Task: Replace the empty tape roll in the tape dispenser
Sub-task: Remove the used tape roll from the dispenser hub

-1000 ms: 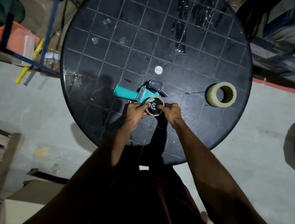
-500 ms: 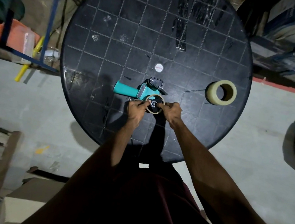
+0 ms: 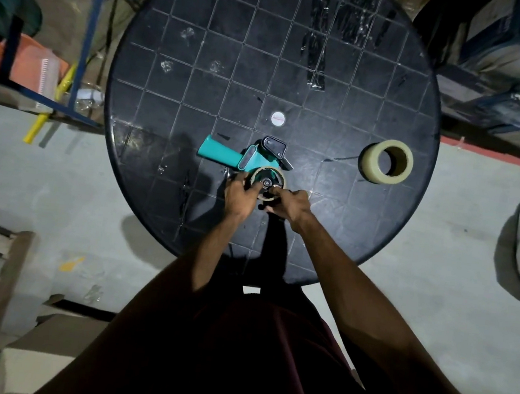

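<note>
Both hands, left hand [image 3: 240, 196] and right hand [image 3: 290, 204], pinch the spent cardboard core [image 3: 268, 183] on the teal plastic tape dispenser [image 3: 243, 159] lying on the counter [image 3: 165, 105]; core removal appears underway, next fetching the full clear tape roll [image 3: 386, 161] well right.

Tape roll [image 3: 386, 161] right of dispenser [image 3: 240, 157]

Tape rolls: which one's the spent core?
The thin cardboard ring on the teal dispenser, under both hands. The other roll, far right on the table, is thick with tape and untouched.
</note>
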Demonstrator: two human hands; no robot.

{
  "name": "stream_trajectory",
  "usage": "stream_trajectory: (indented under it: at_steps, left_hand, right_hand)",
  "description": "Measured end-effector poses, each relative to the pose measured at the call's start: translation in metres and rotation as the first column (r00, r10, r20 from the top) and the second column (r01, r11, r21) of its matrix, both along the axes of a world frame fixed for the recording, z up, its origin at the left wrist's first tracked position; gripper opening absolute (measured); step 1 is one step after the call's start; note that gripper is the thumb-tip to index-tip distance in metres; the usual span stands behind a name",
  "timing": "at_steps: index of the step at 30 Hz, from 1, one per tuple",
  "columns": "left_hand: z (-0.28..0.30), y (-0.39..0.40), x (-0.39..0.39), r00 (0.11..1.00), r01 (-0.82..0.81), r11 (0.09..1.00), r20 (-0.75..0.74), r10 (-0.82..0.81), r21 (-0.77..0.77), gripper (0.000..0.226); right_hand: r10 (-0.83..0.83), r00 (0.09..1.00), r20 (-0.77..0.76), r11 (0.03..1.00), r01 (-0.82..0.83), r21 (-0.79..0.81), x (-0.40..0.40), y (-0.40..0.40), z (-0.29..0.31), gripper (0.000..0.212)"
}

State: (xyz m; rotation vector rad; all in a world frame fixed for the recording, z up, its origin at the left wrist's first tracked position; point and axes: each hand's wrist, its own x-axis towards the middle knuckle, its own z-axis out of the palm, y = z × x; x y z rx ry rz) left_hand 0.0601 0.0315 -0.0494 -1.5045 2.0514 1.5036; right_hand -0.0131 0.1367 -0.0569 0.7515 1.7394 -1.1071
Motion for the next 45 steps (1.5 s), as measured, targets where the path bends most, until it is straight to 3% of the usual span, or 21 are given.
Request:
stream_trajectory:
  at_steps: [6, 10, 13, 20, 26, 29, 33, 36, 39, 42, 45]
  left_hand:
    - [-0.003, -0.002, 0.004, 0.999, -0.054, 0.981, 0.005, 0.054, 0.185, 0.036]
    - [-0.003, -0.004, 0.0, 0.991, -0.126, 0.951, -0.003, 0.132, 0.284, 0.038]
    - [-0.003, -0.007, -0.001, 0.986, -0.157, 0.933, 0.004, 0.165, 0.323, 0.038]
    - [-0.003, 0.0, -0.006, 0.982, -0.184, 0.954, -0.004, 0.19, 0.236, 0.032]
    - [0.0, 0.008, -0.001, 0.998, -0.048, 0.999, -0.042, 0.048, -0.006, 0.032]
    - [0.005, 0.009, -0.005, 0.994, -0.104, 0.994, -0.048, 0.103, -0.027, 0.034]
    - [0.007, 0.002, -0.007, 0.998, -0.067, 0.997, -0.022, 0.066, -0.048, 0.038]
    - [0.004, -0.003, -0.006, 0.999, -0.028, 1.0, 0.038, 0.028, 0.008, 0.039]
    - [0.001, 0.0, -0.004, 0.995, -0.027, 0.995, 0.095, 0.018, 0.096, 0.037]
    - [0.001, 0.008, -0.004, 0.994, -0.099, 0.969, 0.072, 0.085, 0.228, 0.035]
    - [-0.001, 0.008, -0.006, 0.992, -0.127, 0.977, 0.027, 0.124, 0.174, 0.035]
  right_hand:
    - [0.215, 0.929, -0.301, 0.977, -0.205, 0.063, -0.002, 0.002, 0.002, 0.032]
    - [0.395, 0.856, -0.333, 0.917, -0.387, 0.095, -0.012, -0.001, 0.006, 0.035]
    - [0.402, 0.86, -0.314, 0.915, -0.381, 0.13, -0.017, -0.003, 0.004, 0.035]
    - [0.304, 0.905, -0.296, 0.951, -0.274, 0.14, -0.015, -0.005, 0.0, 0.041]
    - [0.209, 0.94, -0.271, 0.976, -0.183, 0.118, -0.004, -0.004, 0.0, 0.041]
    - [0.15, 0.951, -0.268, 0.987, -0.13, 0.094, 0.003, -0.004, 0.002, 0.027]
    - [0.176, 0.951, -0.256, 0.983, -0.155, 0.098, 0.004, -0.003, 0.003, 0.031]
    - [0.408, 0.847, -0.34, 0.911, -0.355, 0.208, -0.001, -0.001, 0.007, 0.033]
    - [0.491, 0.757, -0.431, 0.869, -0.463, 0.176, -0.009, -0.004, 0.013, 0.041]
    - [0.671, 0.601, -0.435, 0.732, -0.631, 0.257, -0.015, -0.006, 0.011, 0.039]
    - [0.711, 0.591, -0.381, 0.699, -0.653, 0.292, -0.014, -0.006, 0.008, 0.035]
